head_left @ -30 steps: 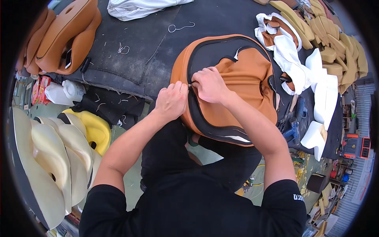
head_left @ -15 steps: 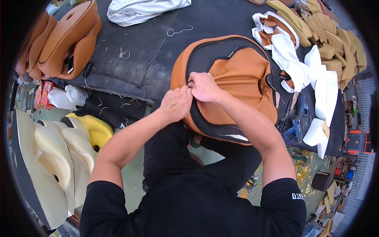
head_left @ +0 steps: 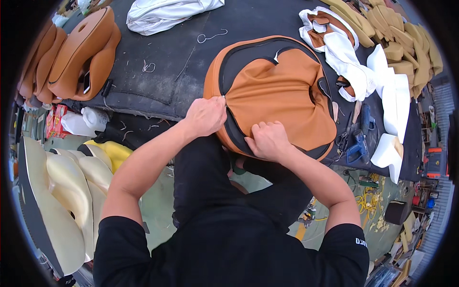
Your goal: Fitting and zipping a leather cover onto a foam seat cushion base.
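Observation:
A brown leather seat cushion [head_left: 282, 103] with a black fabric underside and a dark zip-like seam round its border rests bottom-up at the table's near edge. Gathered brown leather lies over its middle and right. My left hand [head_left: 208, 116] is closed, pinching the border at the left side, where a small light-coloured bit shows at the fingertips. Nearer to me, my right hand [head_left: 268, 139] has curled fingers gripping the edge of the brown leather beside the black strip. What lies under its fingertips is hidden.
On the dark table [head_left: 158, 62] lie a hooked wire [head_left: 203, 38], white-and-brown covers [head_left: 342, 57], white foam pieces [head_left: 394, 100] and blue glue guns [head_left: 357, 147]. Finished brown seats [head_left: 83, 52] stand far left with a phone [head_left: 86, 82]. Cream moulded shells [head_left: 57, 201] stand lower left.
My right hand has left the spot beside my left hand and moved down and right to the near edge. My left hand stays on the left border. The view has shifted slightly.

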{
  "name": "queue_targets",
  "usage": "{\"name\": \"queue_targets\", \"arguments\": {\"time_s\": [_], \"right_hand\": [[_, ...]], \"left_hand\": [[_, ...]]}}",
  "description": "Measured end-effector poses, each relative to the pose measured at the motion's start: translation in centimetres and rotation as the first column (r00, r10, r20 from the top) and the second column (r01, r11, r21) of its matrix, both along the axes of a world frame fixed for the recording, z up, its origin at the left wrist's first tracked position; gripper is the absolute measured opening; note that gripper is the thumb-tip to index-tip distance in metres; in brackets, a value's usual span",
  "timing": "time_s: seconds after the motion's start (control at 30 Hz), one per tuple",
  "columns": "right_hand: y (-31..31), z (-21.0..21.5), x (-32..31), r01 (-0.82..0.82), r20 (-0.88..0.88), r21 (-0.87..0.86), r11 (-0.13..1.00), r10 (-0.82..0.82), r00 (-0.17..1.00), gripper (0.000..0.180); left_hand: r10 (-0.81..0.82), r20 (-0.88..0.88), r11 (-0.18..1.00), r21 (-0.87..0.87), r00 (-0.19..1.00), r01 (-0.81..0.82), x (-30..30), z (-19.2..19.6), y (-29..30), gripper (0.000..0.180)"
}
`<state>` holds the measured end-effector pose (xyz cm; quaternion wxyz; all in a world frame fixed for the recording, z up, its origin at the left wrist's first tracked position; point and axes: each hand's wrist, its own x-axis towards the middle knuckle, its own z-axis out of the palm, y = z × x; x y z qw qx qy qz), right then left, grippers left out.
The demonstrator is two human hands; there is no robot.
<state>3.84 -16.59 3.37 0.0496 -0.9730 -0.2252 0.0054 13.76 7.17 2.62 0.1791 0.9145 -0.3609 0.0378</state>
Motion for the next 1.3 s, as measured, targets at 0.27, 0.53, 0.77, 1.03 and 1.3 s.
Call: {"name": "queue_targets", "arguments": {"time_s": [0.27,0.53,0.77,1.03,1.3], "right_hand": [[0.7,2.8,1.4,-0.145,-0.21,-0.352,0.925,0.073,0.975,0.015],[2.0,5.2,-0.7,-0.312,-0.263,-0.145,0.939,0.267,0.927,0.018],[2.6,1.2,-0.8,-0.3,-0.215,-0.181,0.937,0.26,0.941,0.015],[-1.9,0.6,-1.0,-0.221,0.109,-0.228,0.948,0.25,0.962,0.016],[-2.1,2.4,-0.3,-0.375,-0.237,-0.213,0.902,0.324,0.916,0.017]], "left_hand": [[-0.022,-0.06,0.99,0.141,0.998,0.031,0.2,0.3,-0.3,0.022],[-0.084,-0.131,0.971,0.211,0.988,0.11,0.1,1.7,0.5,0.027],[-0.062,-0.103,0.986,0.15,0.993,0.077,-3.8,0.6,-1.2,0.026],[0.124,-0.136,0.99,0.09,0.983,-0.112,-6.4,0.4,-2.5,0.026],[-0.21,-0.032,0.969,0.125,0.977,0.212,-4.4,0.8,0.6,0.017]]}}
